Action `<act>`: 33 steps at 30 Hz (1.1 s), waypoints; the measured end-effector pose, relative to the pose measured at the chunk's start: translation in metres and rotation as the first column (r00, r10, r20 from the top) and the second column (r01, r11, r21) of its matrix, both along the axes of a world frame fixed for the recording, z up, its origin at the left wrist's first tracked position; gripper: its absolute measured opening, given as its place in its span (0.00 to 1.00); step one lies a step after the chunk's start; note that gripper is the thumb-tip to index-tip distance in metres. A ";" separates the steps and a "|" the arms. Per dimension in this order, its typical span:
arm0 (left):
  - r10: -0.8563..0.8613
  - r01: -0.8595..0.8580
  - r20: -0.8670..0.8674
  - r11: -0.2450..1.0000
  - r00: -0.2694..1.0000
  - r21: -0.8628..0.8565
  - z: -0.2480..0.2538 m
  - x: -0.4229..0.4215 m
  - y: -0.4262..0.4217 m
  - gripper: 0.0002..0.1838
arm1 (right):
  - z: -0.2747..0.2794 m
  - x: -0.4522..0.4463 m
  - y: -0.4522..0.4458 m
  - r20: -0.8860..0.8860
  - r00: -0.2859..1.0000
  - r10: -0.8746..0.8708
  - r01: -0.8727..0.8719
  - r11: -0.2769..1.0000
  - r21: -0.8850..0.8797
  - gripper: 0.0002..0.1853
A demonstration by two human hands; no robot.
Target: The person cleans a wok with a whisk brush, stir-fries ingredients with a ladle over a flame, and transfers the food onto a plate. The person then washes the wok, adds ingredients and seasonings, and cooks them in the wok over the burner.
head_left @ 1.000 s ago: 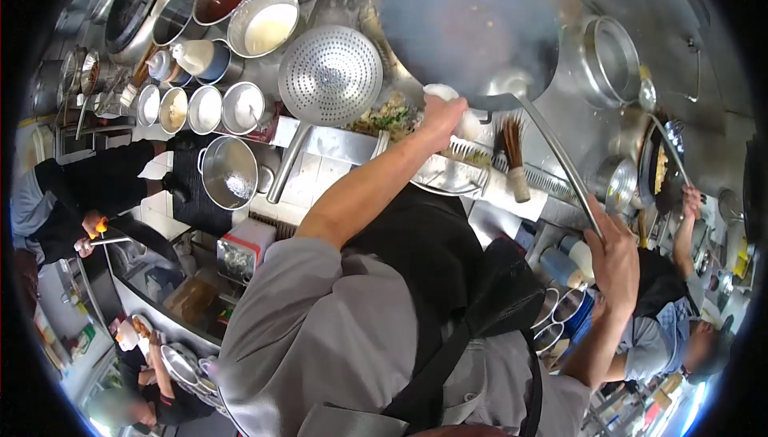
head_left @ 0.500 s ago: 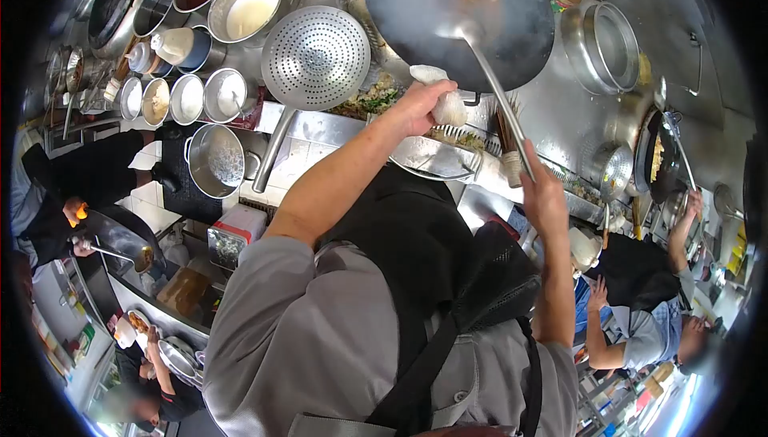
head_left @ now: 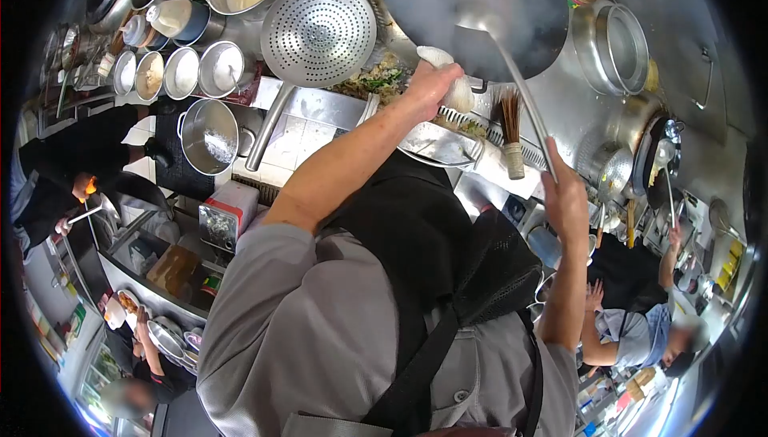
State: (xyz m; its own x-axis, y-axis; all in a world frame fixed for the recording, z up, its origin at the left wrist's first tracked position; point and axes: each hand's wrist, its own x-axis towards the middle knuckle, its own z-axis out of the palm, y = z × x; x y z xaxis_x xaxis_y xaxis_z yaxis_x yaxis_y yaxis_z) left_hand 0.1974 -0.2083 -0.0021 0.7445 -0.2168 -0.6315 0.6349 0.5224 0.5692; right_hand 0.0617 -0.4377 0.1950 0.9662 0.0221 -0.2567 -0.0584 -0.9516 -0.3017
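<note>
My left hand (head_left: 434, 89) is closed around a folded white cloth (head_left: 458, 96) at the near rim of a large dark wok (head_left: 544, 41). Smoke or steam fills the wok, and only a bit of orange-brown food shows at its far side. My right hand (head_left: 566, 197) is wrapped round the end of a long metal ladle (head_left: 524, 89). The ladle slants up into the wok, with its bowl blurred in the haze. Between my hands, a bristle brush (head_left: 510, 129) stands at the stove's front edge.
To the left are a perforated strainer (head_left: 318, 33), several seasoning bowls (head_left: 182, 73) and a steel pot (head_left: 210, 137). Stacked steel pots (head_left: 622, 49) sit right of the wok. A co-worker (head_left: 640, 333) stands at the right; others are at the left.
The view has shifted a little. The food in the wok has moved toward the far side, nearly out of frame. More of the brush shows. Both hands keep their grip.
</note>
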 end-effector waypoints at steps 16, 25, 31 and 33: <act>-0.158 0.129 -0.105 0.963 0.982 -0.237 -0.014 0.012 -0.004 0.12 | -0.056 -0.033 -0.032 0.256 0.947 -0.196 0.147 0.969 0.197 0.30; 0.111 -0.111 -0.009 0.979 0.994 -0.169 0.049 -0.067 -0.018 0.07 | -0.011 -0.076 -0.058 -0.084 0.960 -0.267 0.278 0.881 0.382 0.28; 0.052 -0.065 -0.089 0.986 0.995 -0.153 0.159 -0.133 -0.004 0.07 | 0.126 -0.099 -0.110 -0.601 0.771 -0.210 0.542 0.712 0.446 0.28; 0.011 -0.021 -0.082 0.993 0.997 -0.118 0.153 -0.121 -0.010 0.07 | 0.127 -0.084 -0.123 -0.530 0.846 -0.059 0.291 0.884 0.365 0.28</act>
